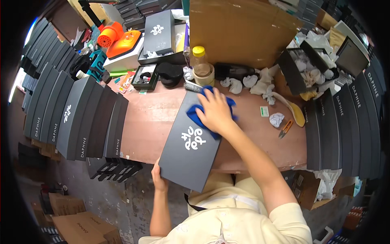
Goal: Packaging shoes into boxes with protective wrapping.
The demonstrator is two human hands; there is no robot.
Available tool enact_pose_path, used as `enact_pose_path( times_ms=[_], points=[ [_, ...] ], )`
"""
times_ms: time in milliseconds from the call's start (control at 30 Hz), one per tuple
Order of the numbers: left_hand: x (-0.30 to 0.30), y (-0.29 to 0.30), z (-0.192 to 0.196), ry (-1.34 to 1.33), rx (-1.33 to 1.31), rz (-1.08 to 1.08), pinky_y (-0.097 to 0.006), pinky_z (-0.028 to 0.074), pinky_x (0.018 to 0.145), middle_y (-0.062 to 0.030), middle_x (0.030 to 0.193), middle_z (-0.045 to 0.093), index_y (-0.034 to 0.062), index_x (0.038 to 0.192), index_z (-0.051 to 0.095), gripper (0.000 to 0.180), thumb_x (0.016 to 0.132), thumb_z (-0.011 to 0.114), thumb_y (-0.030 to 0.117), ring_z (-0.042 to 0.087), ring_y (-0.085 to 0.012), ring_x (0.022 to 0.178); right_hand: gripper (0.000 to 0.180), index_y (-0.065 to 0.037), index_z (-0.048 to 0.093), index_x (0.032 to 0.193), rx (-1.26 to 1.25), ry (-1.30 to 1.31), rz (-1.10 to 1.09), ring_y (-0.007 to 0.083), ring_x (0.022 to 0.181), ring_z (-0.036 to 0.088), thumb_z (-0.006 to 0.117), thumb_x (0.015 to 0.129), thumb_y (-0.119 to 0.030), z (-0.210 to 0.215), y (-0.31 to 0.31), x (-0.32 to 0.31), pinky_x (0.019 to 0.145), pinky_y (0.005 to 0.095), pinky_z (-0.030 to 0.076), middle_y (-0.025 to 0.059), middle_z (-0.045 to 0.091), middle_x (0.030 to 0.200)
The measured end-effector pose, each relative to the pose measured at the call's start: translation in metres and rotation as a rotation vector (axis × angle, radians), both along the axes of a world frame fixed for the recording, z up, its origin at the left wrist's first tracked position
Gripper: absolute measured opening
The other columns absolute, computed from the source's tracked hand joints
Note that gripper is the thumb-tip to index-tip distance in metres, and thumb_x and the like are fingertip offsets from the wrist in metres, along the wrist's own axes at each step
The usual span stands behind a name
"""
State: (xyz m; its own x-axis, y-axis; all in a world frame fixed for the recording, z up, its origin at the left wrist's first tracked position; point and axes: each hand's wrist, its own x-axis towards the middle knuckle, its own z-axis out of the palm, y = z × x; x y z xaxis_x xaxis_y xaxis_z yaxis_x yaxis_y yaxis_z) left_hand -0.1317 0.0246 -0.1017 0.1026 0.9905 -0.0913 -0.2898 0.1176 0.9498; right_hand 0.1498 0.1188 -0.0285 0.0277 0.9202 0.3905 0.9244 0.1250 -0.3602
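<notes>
A dark grey shoebox (172, 150) with white lettering on its lid lies slanted across the table, its near end sticking out past the front edge. My left hand (159, 177) grips the box at its lower left side; some of the fingers are hidden beneath it. On the far part of the lid, my right hand (215, 110) presses a crumpled blue cloth (194, 116), with fingers bent over the fabric. A grey brush-like thing (193, 87) sits just beyond the box's far end, partly covered.
Stacked grey shoeboxes flank the pinkish table (148, 118) on the left (77, 118) and right (345, 126). Orange-handled thread snips (286, 129), crumpled paper (276, 119) and a yellow insole-like piece (297, 114) lie at right. A yellow-capped jar (199, 57) stands behind.
</notes>
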Motion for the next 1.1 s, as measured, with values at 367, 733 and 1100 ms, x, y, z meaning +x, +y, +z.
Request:
enact_pose_path(
  times_ms=[367,733,1100],
  points=[
    [0.021,-0.008,0.004,-0.654,0.114,-0.05,-0.044,0.024,0.109,-0.0133,0.143,0.035,0.0052,0.142,0.027,0.07,0.093,0.024,0.056,0.036,-0.0243,0.13,0.032,-0.006,0.057,0.107,0.206,-0.078,0.654,0.0279,0.118,0.046,0.055,0.077,-0.017,-0.004,-0.147,-0.138,0.093,0.0448,0.04,0.0081,0.053,0.115],
    [0.055,-0.038,0.008,0.038,0.09,0.033,-0.032,0.039,0.092,-0.0163,0.111,0.057,-0.0112,0.121,0.048,0.062,0.076,0.049,0.03,0.054,-0.0226,0.103,0.049,0.003,0.04,0.132,0.096,1.203,-0.236,0.034,0.12,0.046,0.053,0.09,-0.018,-0.044,-0.096,-0.001,0.1,0.0361,0.036,0.023,0.048,0.128],
    [0.015,0.013,0.023,-0.018,-0.169,-0.226,-0.032,0.042,0.093,-0.0142,0.11,0.06,-0.0108,0.119,0.05,0.058,0.079,0.063,0.029,0.056,-0.0207,0.104,0.037,-0.003,0.055,0.117,-0.117,0.935,-0.313,0.0188,0.103,0.059,0.064,0.082,-0.012,0.012,-0.258,0.094,0.09,0.032,0.045,0.0115,0.063,0.107]
  ],
)
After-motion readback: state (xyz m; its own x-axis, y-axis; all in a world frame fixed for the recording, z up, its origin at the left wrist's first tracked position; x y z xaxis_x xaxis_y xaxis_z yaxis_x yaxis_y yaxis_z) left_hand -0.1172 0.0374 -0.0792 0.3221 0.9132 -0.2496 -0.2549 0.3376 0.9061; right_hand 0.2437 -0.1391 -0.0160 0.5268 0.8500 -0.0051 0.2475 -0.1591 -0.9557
